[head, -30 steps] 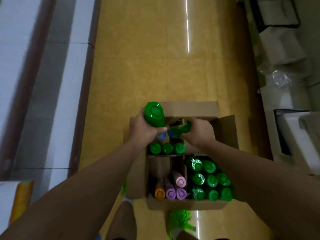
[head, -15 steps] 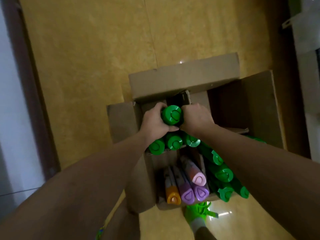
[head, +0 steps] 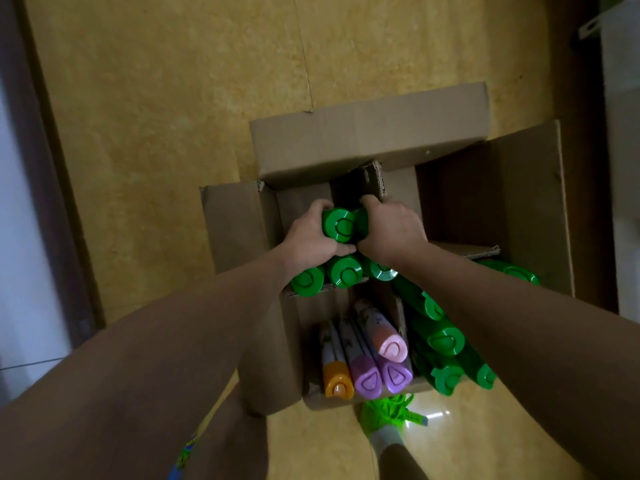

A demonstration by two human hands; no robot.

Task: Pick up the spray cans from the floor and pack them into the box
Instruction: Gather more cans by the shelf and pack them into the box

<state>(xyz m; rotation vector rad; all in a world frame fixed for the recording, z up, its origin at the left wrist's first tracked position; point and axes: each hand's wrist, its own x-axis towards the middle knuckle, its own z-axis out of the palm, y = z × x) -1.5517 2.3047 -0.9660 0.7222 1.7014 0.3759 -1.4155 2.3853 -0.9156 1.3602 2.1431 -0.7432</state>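
Note:
An open cardboard box (head: 367, 133) with dividers stands on the yellow floor. My left hand (head: 308, 237) and my right hand (head: 391, 230) grip green-capped spray cans (head: 341, 225) side by side in the box's far left compartment. The can under my right hand is mostly hidden. Just behind them toward me stands a row of three green-capped cans (head: 344, 271). Several more green cans (head: 445, 339) fill the right compartment. Orange, purple and pink-capped cans (head: 367, 375) stand in the near compartment.
The box's flaps are folded outward, the right one (head: 512, 209) standing tall. My foot in a green shoe (head: 388, 414) is on the floor just before the box. A dark baseboard (head: 45, 168) runs along the left. White furniture edges (head: 623, 168) are at the right.
My hands have lowered the green cans from above the box into the far left compartment. The view has tilted down and closer to the box.

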